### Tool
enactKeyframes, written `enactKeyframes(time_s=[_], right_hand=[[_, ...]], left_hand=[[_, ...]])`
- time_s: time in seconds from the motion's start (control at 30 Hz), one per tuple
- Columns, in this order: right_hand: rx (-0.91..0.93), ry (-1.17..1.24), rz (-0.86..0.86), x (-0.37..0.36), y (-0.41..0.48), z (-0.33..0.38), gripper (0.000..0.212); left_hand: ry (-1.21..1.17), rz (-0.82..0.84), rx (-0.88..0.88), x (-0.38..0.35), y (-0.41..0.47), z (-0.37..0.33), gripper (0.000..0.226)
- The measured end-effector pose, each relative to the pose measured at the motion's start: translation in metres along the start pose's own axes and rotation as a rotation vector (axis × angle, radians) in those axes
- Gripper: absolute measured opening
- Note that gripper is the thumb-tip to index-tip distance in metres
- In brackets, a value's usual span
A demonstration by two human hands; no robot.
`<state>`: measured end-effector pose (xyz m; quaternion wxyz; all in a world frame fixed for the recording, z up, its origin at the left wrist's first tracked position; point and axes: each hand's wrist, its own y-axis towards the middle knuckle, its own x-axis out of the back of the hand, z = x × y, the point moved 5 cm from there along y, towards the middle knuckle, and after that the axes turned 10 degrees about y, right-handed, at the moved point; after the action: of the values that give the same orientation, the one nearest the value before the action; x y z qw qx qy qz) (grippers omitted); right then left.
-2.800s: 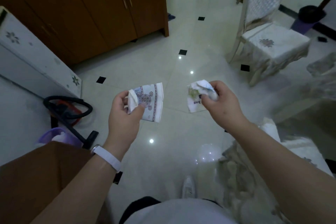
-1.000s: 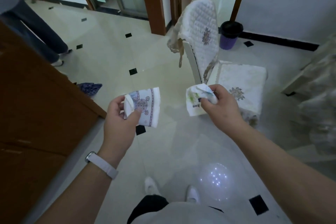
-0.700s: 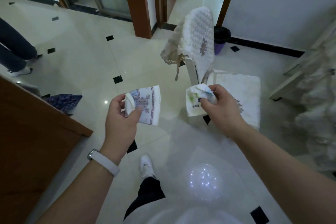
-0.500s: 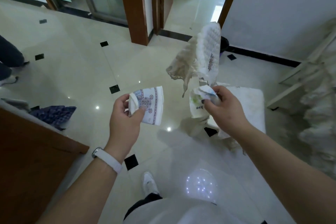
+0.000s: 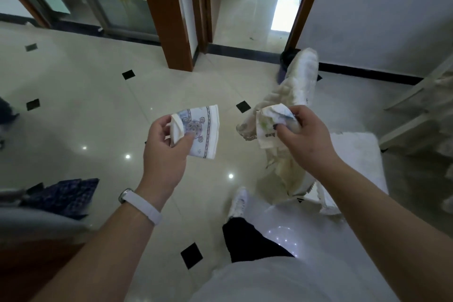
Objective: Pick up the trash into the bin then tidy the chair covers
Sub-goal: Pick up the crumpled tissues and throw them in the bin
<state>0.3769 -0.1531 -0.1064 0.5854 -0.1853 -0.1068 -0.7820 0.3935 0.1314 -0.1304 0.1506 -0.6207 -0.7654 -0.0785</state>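
- Left hand (image 5: 164, 154) pinches a patterned paper cup (image 5: 199, 136), squashed flat, thumb on front. White band (image 5: 142, 207) on that wrist.
- Right hand (image 5: 305, 141) is closed round a crumpled paper wrapper (image 5: 268, 122), white w/ green + blue bits.
- Both bits of trash are up in the air, in front of the body, well apart from each other.
- Chair (image 5: 353, 162) w/ a white seat sits just behind the right hand. Its back cover (image 5: 297, 86) hangs loose + messy.
- Bin (image 5: 288, 59): dark top, purple side, by the wall near the doorway. Chair back hides most of it.
- White shoe (image 5: 236, 202) on shiny tile floor (image 5: 98, 95) w/ small black squares.
- Blue patterned cloth (image 5: 65, 196) lies low at left.
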Motion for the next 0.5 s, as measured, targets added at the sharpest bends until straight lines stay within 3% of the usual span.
enactKeyframes(time_s=[0.27, 0.5], right_hand=[[-0.039, 0.158, 0.025, -0.041, 0.166, -0.001, 0.017], [-0.037, 0.204, -0.065, -0.002, 0.291, 0.015, 0.015]], left_hand=[[0.136, -0.034, 0.013, -0.037, 0.142, -0.032, 0.039], [0.144, 0.157, -0.108, -0.132, 0.253, -0.109, 0.036]])
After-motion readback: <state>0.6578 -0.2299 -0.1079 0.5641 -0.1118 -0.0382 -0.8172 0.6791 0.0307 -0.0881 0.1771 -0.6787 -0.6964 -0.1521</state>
